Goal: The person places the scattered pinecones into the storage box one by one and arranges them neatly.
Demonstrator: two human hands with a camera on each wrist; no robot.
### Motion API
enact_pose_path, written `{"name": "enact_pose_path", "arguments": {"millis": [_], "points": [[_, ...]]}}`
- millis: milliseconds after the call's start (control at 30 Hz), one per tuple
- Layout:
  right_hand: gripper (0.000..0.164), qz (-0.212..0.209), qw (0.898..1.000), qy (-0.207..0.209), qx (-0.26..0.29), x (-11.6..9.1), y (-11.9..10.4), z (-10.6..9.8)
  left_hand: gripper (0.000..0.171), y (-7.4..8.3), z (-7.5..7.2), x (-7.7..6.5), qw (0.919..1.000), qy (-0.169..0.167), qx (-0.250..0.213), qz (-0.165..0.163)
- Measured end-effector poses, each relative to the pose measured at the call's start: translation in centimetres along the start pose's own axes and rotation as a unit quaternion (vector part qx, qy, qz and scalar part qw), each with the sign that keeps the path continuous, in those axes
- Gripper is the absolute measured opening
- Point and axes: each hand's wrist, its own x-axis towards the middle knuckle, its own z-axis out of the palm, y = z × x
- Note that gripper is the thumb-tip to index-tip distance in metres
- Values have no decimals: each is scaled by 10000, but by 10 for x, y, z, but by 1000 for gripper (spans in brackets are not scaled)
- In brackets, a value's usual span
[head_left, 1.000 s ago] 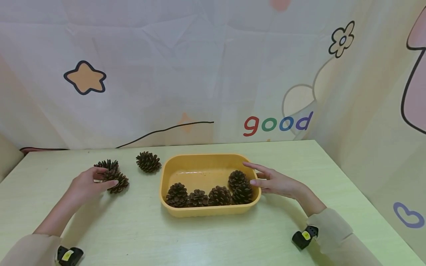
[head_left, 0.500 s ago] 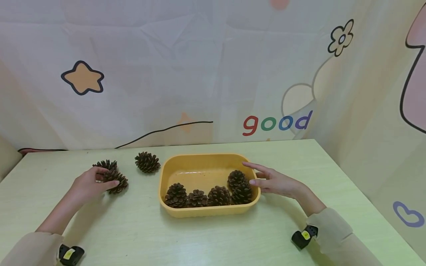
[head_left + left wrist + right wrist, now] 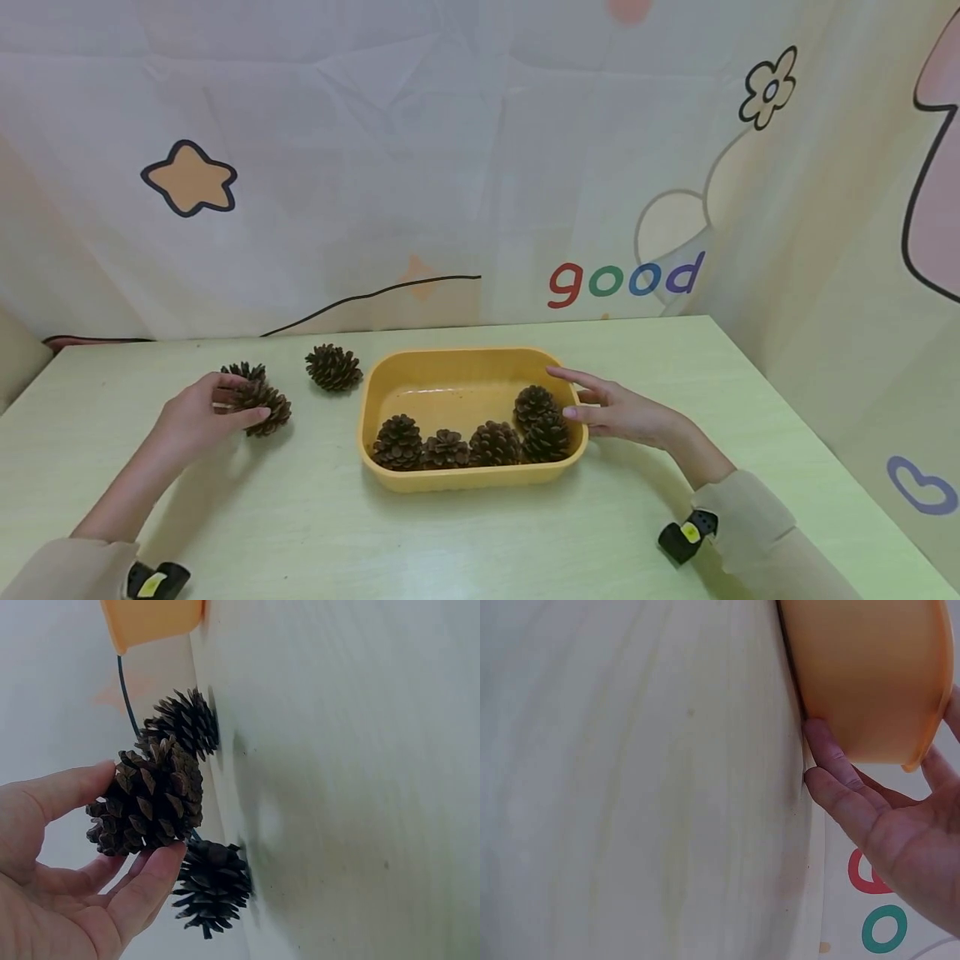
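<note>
My left hand (image 3: pixel 197 421) pinches a brown pine cone (image 3: pixel 150 799) between thumb and fingertips at the left of the table. Just behind the held one lies a second pine cone (image 3: pixel 243 371), partly covered by the fingers. Farther right, a third pine cone (image 3: pixel 333 367) rests near the back edge. My right hand (image 3: pixel 630 412) holds the right end of a yellow plastic basin (image 3: pixel 472 477), thumb and index finger over its rim. Other fingers (image 3: pixel 847 810) sit low against its outer wall in the right wrist view. Several pine cones (image 3: pixel 495 442) line the basin's front and right side.
The pale green table (image 3: pixel 337 533) ends at a hanging cloth (image 3: pixel 390 167) with printed shapes and the word "good". A black wrist device (image 3: pixel 686 536) is worn on each sleeve.
</note>
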Motion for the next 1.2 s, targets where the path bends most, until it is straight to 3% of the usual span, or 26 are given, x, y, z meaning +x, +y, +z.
{"name": "enact_pose_path", "arguments": {"millis": [600, 833, 1200], "points": [[69, 61, 10000, 75, -21, 0, 0, 1, 62, 38, 10, -16, 9959, 573, -400, 566], [67, 48, 10000, 33, -16, 0, 0, 0, 57, 53, 15, -16, 9921, 810, -542, 785], [69, 93, 9999, 102, 64, 1, 1, 1, 56, 74, 22, -15, 9888, 894, -826, 867]]}}
